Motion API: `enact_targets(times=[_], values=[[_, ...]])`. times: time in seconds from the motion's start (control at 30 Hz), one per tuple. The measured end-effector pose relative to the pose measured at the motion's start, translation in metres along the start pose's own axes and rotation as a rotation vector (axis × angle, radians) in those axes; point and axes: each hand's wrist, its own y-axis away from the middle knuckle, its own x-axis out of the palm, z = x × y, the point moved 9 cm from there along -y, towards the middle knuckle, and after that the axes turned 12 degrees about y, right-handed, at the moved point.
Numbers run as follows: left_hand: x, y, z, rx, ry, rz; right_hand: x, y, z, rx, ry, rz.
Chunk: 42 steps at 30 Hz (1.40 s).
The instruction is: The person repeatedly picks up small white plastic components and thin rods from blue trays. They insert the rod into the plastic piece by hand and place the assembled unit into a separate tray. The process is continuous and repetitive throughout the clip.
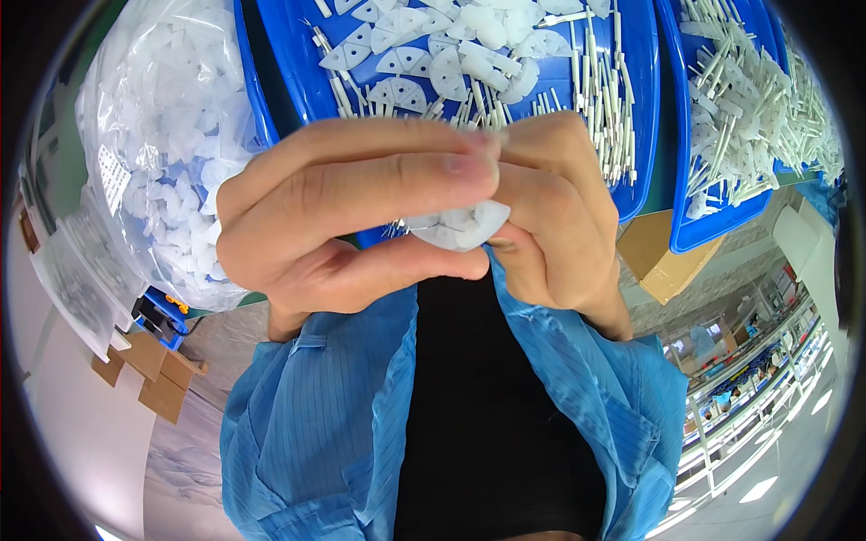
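Close in front of my chest, both hands meet around a small translucent white plastic piece (460,225) with a rounded, fan-like outline. My left hand (334,203) pinches it between thumb and fingers, and thin wire-like ends show beside it. From the other side my right hand (559,207) presses its curled fingers against the same piece; whether it also grips a thin part is hidden. Just beyond the hands lies a blue tray (298,54) with similar fan-shaped white pieces (406,61) and rows of thin white sticks with wire ends (603,108).
A clear plastic bag (180,171) full of white pieces stands at the left. Another blue tray (722,221) at the right is heaped with white pieces and sticks (731,117). Cardboard boxes (667,257) sit below the table edge, with shelving (767,388) farther right.
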Motion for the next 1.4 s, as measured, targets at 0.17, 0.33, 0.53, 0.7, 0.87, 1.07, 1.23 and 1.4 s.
enact_targets(times=[0.17, 0.33, 0.53, 0.7, 0.87, 1.07, 1.23, 1.4], values=[[0.001, -0.009, 0.0, -0.078, -0.094, 0.103, -0.006, -0.003, -0.004, 0.038, 0.197, 0.06], [0.006, -0.011, -0.001, -0.041, -0.108, 0.108, 0.0, 0.0, -0.008, 0.091, 0.197, 0.126], [0.004, 0.003, -0.009, 0.121, -0.085, 0.077, -0.006, -0.003, -0.011, 0.111, 0.073, 0.129], [0.022, 0.008, -0.023, 0.204, -0.297, 0.253, -0.006, -0.006, -0.011, 0.399, -0.078, 0.1], [0.013, 0.01, -0.016, 0.102, -0.18, 0.109, -0.014, 0.01, -0.013, 0.454, -0.214, -0.092], [-0.008, 0.001, 0.009, -0.225, -0.492, -0.171, -0.19, 0.046, -0.028, 0.591, 0.706, -0.729], [0.014, -0.005, 0.033, -0.318, -0.888, -0.09, -0.241, 0.047, -0.046, 0.756, 1.049, -0.715], [0.002, 0.0, 0.038, -0.282, -0.786, -0.204, -0.165, 0.03, -0.041, 0.743, 0.735, -0.263]])
